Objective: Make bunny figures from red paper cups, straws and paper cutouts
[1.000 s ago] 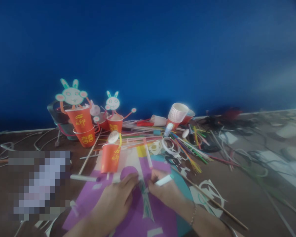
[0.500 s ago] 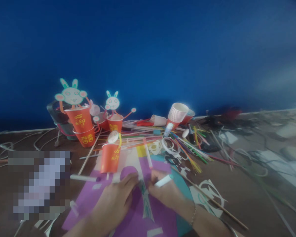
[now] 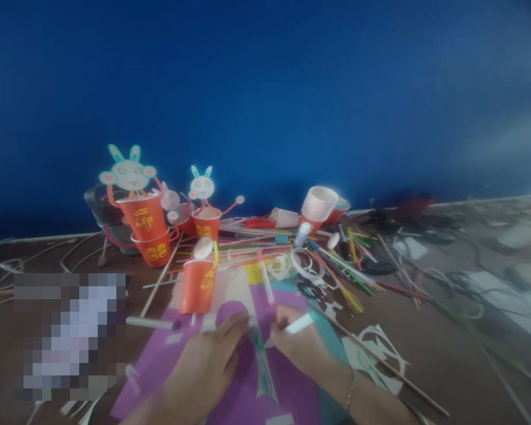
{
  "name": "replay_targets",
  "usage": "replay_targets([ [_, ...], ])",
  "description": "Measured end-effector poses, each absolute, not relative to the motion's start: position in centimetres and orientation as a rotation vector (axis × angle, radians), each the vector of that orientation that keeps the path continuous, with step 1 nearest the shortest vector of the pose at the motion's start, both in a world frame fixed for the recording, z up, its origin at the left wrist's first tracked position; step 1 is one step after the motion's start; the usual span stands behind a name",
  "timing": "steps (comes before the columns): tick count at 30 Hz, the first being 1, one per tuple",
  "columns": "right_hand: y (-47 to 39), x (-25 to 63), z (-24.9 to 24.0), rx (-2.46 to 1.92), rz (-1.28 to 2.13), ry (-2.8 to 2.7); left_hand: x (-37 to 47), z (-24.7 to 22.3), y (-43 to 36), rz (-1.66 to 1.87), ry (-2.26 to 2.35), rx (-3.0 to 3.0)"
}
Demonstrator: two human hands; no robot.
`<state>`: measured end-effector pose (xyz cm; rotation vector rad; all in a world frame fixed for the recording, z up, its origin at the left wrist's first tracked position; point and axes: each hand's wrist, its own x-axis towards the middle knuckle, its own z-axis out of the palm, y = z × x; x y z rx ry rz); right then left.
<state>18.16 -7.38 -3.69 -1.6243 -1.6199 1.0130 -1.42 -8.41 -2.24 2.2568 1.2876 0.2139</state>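
Note:
My right hand (image 3: 298, 348) is closed round a white marker (image 3: 300, 323), whose back end sticks out above the fist. Under it lies a narrow white paper piece (image 3: 265, 372) with teal outlines on a purple sheet (image 3: 292, 389). The marker's tip is hidden by my fingers. My left hand (image 3: 215, 351) has its fingers bent together, with the fingertips at the upper left end of the paper piece, pressing it on the sheet. An orange paper cup (image 3: 197, 286) with a white disc on top stands just beyond my left hand.
Rabbit figures on orange cups (image 3: 144, 218) stand at the back left. A cup stack (image 3: 319, 203) rises at the back right, near a tape roll (image 3: 307, 262) and many coloured sticks (image 3: 349, 271). A thin wooden stick (image 3: 393, 369) and paper scraps (image 3: 376, 348) lie right; another marker (image 3: 153, 322) lies left.
My right hand has shifted slightly to the right, and the marker has tilted a little. My left hand has stayed almost in place. The whole view has shifted slightly.

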Motion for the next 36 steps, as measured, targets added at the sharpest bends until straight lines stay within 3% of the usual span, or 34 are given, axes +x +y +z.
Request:
replay_targets([
  [17,-7.7,18.3,-3.6,-1.601,1.049,-1.723,-1.5,-2.3,-8.4,0.224,1.282,2.259],
  [29,-6.9,18.8,-3.3,-1.479,1.143,-1.369,-1.2,-1.6,-8.4,0.165,1.307,2.202],
  [36,-7.1,19.4,-3.3,-1.469,1.233,-1.465,-0.8,-0.9,-8.5,0.048,1.326,2.198],
])
